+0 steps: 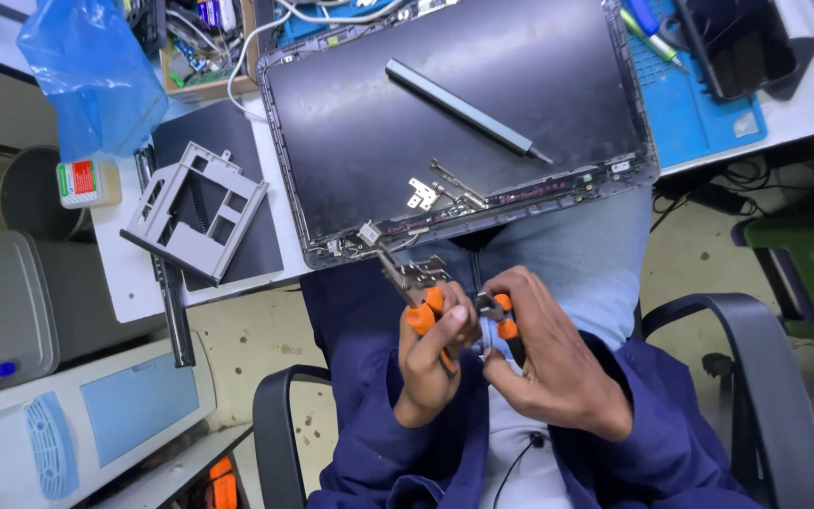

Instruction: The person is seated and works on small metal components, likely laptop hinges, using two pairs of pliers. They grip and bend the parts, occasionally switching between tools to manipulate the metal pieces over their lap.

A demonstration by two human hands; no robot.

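Both hands are up over the lap, just below the near edge of the laptop lid (454, 123). The left hand (435, 353) is wrapped tight around orange-handled pliers (405, 283), and their long axis runs up and to the left, nose aimed at the lid's lower left corner. The nose is biting a metal hinge bracket (423, 270) just under that edge. The right hand (544, 363) is closed on a second orange-handled tool (501, 320), its head meeting the bracket from the right. So the bracket sits just above both hands, between the two tools. On the lid, a grey hinge cover strip (463, 108) lies diagonally, with a loose hinge (440, 188) below it. Left of the lid, a grey drive caddy (190, 212) rests on the counter (129, 283)
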